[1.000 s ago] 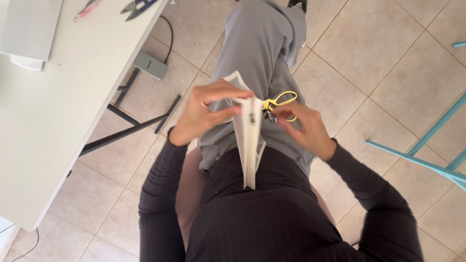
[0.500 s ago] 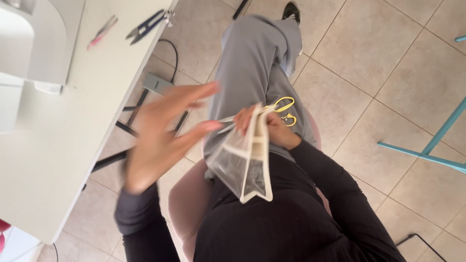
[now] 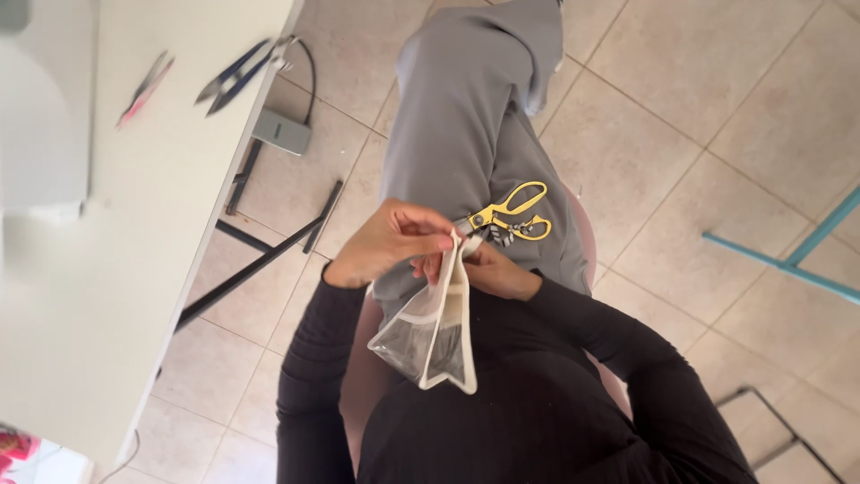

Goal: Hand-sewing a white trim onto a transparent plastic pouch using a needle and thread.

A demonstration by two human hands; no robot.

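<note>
I sit with a small pouch (image 3: pixel 434 336) of clear plastic edged in cream fabric held over my lap. My left hand (image 3: pixel 390 242) pinches its top edge from the left. My right hand (image 3: pixel 497 269) grips the same top edge from the right, partly hidden behind the pouch. Yellow-handled scissors (image 3: pixel 511 215) lie on my grey-trousered thigh, just beyond my right hand's fingers and apart from them.
A white table (image 3: pixel 98 269) fills the left side, with dark thread snips (image 3: pixel 235 76) and a thin pink tool (image 3: pixel 143 88) on it. A grey foot pedal (image 3: pixel 280 132) sits on the tiled floor below. A teal chair frame (image 3: pixel 788 260) stands at right.
My left hand has come back from an open reach toward the table and closed on the pouch's top edge. The scissors have left my right hand and now rest on my thigh.
</note>
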